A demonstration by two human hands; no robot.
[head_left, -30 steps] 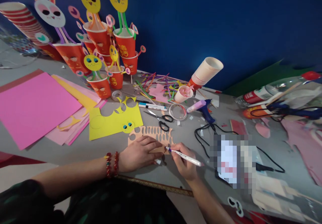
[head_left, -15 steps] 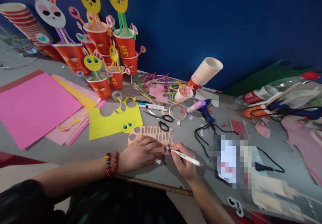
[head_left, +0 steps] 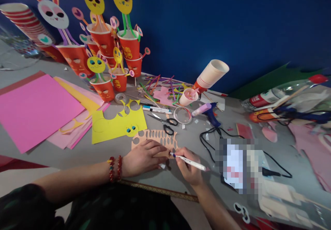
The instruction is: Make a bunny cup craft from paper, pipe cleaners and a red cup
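Observation:
My left hand lies flat, fingers spread, on a peach sheet of paper with several oval holes cut out of it. My right hand grips a white marker pen with a purple end, its tip touching the sheet's lower right edge. A red bead bracelet sits on my left wrist. Black scissors lie just beyond the sheet.
Pink paper and a yellow cut sheet lie at left. Red cups with paper animal faces stand at the back. Straws, pens, a tape roll, a glue gun, stacked cups and a bottle lie around.
The marker's tip has shifted very slightly along the peach sheet's edge. My left hand has stayed put.

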